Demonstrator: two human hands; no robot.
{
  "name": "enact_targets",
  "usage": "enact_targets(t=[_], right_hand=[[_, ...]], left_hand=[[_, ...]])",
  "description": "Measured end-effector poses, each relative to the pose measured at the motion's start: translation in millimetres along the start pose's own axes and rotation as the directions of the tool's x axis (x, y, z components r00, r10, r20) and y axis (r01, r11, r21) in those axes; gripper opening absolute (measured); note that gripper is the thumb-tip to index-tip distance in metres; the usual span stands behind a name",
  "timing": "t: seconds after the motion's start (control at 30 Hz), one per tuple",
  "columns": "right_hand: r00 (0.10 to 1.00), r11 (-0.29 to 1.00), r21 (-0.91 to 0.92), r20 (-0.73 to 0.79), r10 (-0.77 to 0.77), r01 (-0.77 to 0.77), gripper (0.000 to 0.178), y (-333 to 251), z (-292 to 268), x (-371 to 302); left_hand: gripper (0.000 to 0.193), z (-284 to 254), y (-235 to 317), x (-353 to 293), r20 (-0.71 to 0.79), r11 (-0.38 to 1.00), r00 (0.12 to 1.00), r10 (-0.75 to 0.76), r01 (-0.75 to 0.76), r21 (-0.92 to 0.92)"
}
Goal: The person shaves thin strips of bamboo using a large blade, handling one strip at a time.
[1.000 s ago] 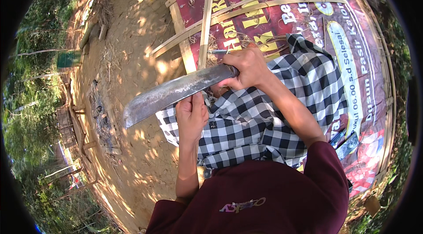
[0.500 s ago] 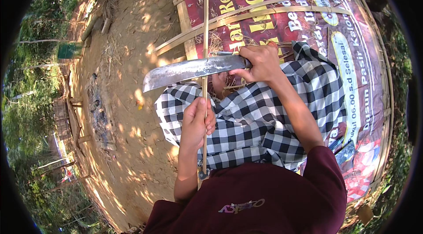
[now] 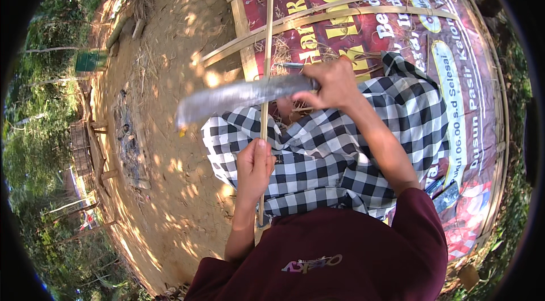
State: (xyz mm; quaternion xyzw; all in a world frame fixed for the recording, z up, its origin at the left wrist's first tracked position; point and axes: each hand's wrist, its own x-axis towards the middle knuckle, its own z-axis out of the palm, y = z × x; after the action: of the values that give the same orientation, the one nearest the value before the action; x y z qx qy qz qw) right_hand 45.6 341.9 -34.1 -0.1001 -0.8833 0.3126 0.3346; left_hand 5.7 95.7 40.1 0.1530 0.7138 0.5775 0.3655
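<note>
My left hand (image 3: pixel 255 166) is closed around a long, thin bamboo strip (image 3: pixel 269 23), which runs from near my lap away to the far edge of the view. In my right hand (image 3: pixel 334 86) is the handle of a machete (image 3: pixel 235 98). Its broad grey blade, smeared by motion, points left and lies across the strip, just beyond my left hand. A black-and-white checkered cloth (image 3: pixel 323 165) covers my folded legs beneath both hands. Part of a bare foot shows under the blade.
I sit on a dark red printed banner (image 3: pixel 318 23) edged with bamboo. Two longer bamboo slats (image 3: pixel 355 10) and curly shavings (image 3: pixel 281 48) lie ahead on it. Sunlit bare earth (image 3: pixel 170 176) spreads to the left, with a green container (image 3: pixel 91 61) farther off.
My left hand has shifted slightly nearer to me along the strip. The machete blade has tilted a little, its tip lower and farther left, and is now blurred.
</note>
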Motion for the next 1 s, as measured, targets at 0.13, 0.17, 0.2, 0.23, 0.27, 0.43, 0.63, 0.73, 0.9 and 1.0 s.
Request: enact_targets(t=[0.13,0.17,0.2,0.23,0.27,0.43,0.63,0.73,0.9,1.0], right_hand=[[0.883,0.889,0.055,-0.107,0.457,-0.454,0.042,48.0,-14.2,11.3],[0.911,0.911,0.108,-0.069,0.407,-0.399,0.042,43.6,-15.0,11.3],[0.935,0.925,0.162,-0.033,0.353,-0.343,0.042,35.0,-15.3,6.5],[0.953,0.931,0.212,0.010,0.302,-0.297,0.042,24.5,-17.1,-0.2],[0.974,0.943,0.245,0.028,0.224,-0.223,0.045,17.5,-11.1,-4.7],[0.987,0.980,0.120,0.024,-0.162,0.158,0.049,-21.0,1.3,-9.7],[0.939,0.938,0.121,-0.074,0.335,-0.325,0.049,29.2,-4.8,2.8],[0.927,0.908,0.193,0.040,0.372,-0.373,0.044,32.8,-20.8,3.5],[0.993,0.985,0.132,0.020,-0.114,0.111,0.049,-0.9,-1.5,-7.6],[0.992,0.993,0.023,0.049,-0.114,0.113,0.050,-5.2,-0.4,-3.4]], left_hand=[[0.036,-1.6,-2.4,-21.0,0.037,0.997,0.999,0.013,-0.016,0.078],[0.036,-1.5,-2.8,-21.5,0.040,0.994,0.999,0.022,-0.026,0.102],[0.036,-0.9,-1.3,-17.6,0.045,0.995,0.999,0.016,-0.021,0.096],[0.036,2.1,0.4,-13.4,0.051,0.996,0.998,0.029,-0.033,0.079],[0.036,6.2,1.8,-6.5,0.057,0.997,0.997,0.043,-0.047,0.063],[0.036,7.4,8.5,10.3,-0.002,0.994,0.996,0.092,-0.092,0.061],[0.036,0.0,1.9,-17.4,-0.013,0.996,0.996,0.085,-0.084,0.043],[0.037,-1.1,-3.1,-25.6,0.002,0.993,0.999,0.044,-0.044,0.114],[0.039,3.9,-2.3,-7.2,0.036,0.993,0.997,0.069,-0.072,0.095],[0.039,-3.6,-0.9,-11.2,0.004,0.999,0.999,0.044,-0.044,0.012]])
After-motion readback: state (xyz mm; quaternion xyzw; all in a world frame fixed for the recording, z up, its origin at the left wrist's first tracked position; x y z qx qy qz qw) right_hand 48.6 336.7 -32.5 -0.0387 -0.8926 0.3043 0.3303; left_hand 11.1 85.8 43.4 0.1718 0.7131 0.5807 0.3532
